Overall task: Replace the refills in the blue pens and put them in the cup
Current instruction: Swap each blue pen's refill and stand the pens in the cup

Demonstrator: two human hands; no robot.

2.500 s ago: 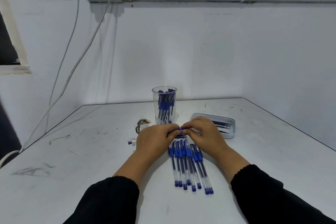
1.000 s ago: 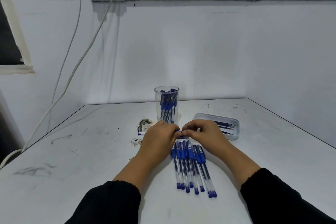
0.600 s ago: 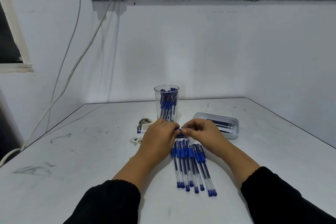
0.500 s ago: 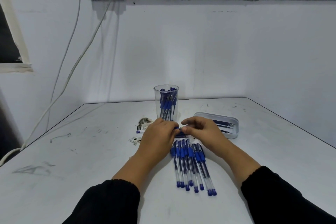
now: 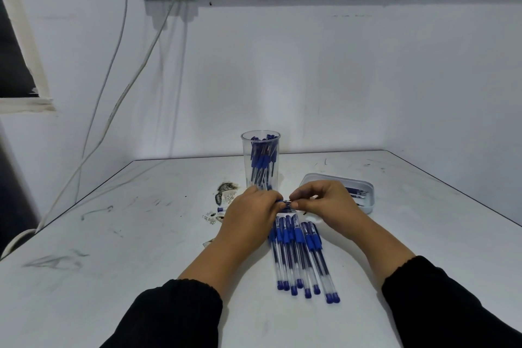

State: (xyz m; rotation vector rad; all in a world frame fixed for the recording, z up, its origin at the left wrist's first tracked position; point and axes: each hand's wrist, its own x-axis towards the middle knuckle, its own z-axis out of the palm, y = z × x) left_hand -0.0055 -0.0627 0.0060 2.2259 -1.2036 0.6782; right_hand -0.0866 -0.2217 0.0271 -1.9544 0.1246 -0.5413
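Midway through the job, a blue pen (image 5: 286,203) is pinched crosswise between 2 hands, the left hand (image 5: 251,216) and the right hand (image 5: 324,203) meeting fingertip to fingertip just above the worktop (image 5: 141,248). Both clamp on the pen's ends, apparently working it apart or together; which one cannot be told. Just beneath the wrists, a row of roughly 8 pens (image 5: 302,257) lies side by side, apparently awaiting fresh refills. Behind the hands, the clear cup (image 5: 261,161) stands upright and already holds a cluster of pens, so a fair share looks finished. At right, a shallow tray (image 5: 364,188) holds thin dark sticks, likely refills, partly hidden by the right hand. Small scraps (image 5: 219,210) left of the hands are too small to identify.
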